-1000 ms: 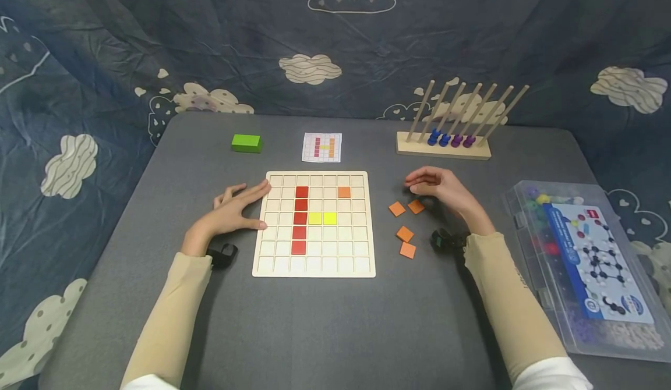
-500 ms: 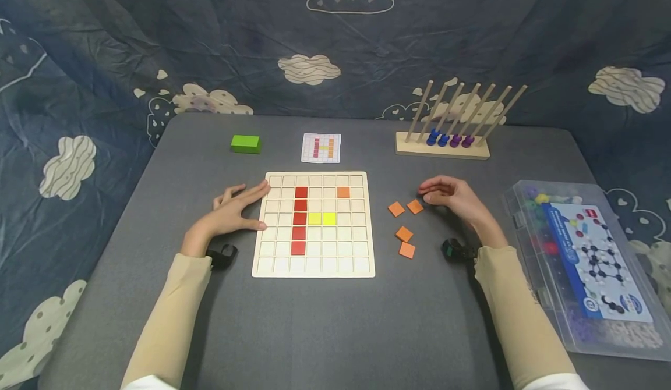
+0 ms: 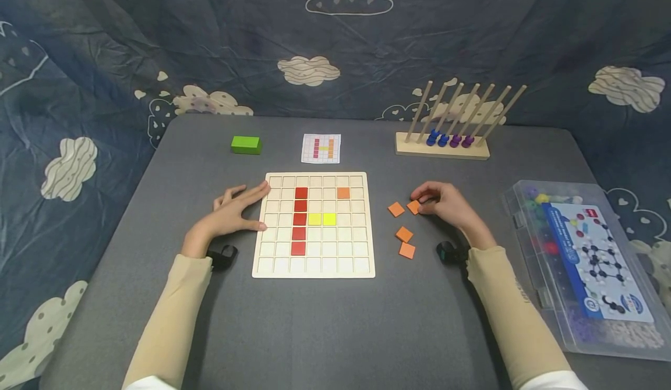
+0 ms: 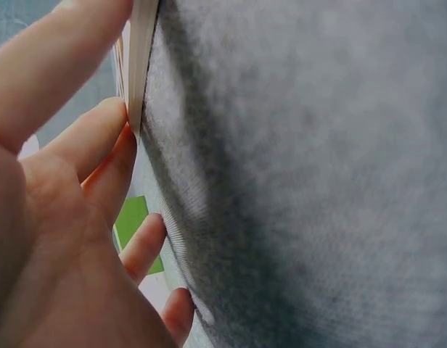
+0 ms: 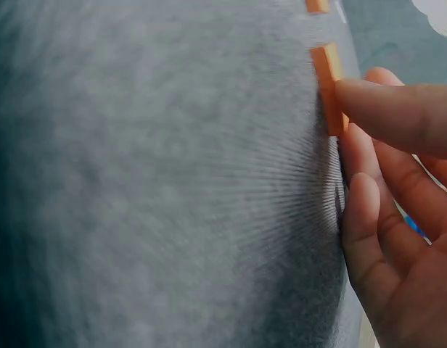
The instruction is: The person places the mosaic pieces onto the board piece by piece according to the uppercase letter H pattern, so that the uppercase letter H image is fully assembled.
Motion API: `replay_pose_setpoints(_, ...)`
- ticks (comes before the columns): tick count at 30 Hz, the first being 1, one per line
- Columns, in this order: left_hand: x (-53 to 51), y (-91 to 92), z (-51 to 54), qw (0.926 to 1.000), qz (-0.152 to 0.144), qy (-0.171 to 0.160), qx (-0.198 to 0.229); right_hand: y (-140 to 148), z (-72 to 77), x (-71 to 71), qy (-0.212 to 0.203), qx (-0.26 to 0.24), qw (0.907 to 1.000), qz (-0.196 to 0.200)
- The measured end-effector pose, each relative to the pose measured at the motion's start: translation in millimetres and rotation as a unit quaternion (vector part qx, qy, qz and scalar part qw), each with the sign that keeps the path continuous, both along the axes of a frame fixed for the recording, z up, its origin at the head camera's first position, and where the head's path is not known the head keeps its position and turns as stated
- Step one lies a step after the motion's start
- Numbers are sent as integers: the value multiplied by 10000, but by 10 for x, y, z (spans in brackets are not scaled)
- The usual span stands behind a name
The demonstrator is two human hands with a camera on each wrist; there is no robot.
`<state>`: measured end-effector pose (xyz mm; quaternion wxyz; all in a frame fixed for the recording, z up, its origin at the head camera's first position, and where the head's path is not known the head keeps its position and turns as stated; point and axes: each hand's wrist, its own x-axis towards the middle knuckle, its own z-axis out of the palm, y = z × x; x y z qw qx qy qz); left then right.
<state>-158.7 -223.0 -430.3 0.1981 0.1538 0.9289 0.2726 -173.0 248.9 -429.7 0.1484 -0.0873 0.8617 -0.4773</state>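
Note:
A pale grid board (image 3: 314, 266) lies mid-table, bearing a column of red tiles (image 3: 299, 219), two yellow tiles (image 3: 322, 219) side by side and one orange tile (image 3: 343, 192) at upper right. My left hand (image 3: 230, 212) rests against the board's left edge, thumb and fingertips touching it; the left wrist view shows the fingers at the board's rim (image 4: 140, 65). Right of the board, my right hand (image 3: 445, 206) pinches an orange tile (image 3: 413, 207) between thumb and fingers, also seen in the right wrist view (image 5: 327, 90). Three more orange tiles (image 3: 404, 234) lie beside it.
Behind the board are a pattern card (image 3: 321, 148) and a green block (image 3: 246, 145). A wooden peg rack (image 3: 442, 149) with blue and purple beads stands at back right. A clear plastic case (image 3: 603, 273) lies at the right edge.
My right hand first drew back to the right and toward me, then came left onto the upper right loose orange tile and took hold of it. My left hand has not moved.

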Motion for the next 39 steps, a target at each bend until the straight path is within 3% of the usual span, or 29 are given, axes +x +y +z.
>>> replay_pose_setpoints(8,6,-1,-2,10000,19,-19,45,-8,1,-11,141,203,9997,-77)
replay_pose_setpoints(18,9,12,-3,10000,69,-16,-6,-21,80,-31,-460,-337,9984,-33)
replay_pose_setpoints(27,9,12,9,10000,63,-26,-16,-474,162,-148,-524,-664,9951,511)
replay_pose_setpoints(33,0,5,-10,10000,49,-43,-5,-890,137,-229,-549,-592,9936,788)
replay_pose_setpoints(39,-1,4,-11,10000,56,-58,-4,-1197,119,-277,-281,-379,9935,1040)
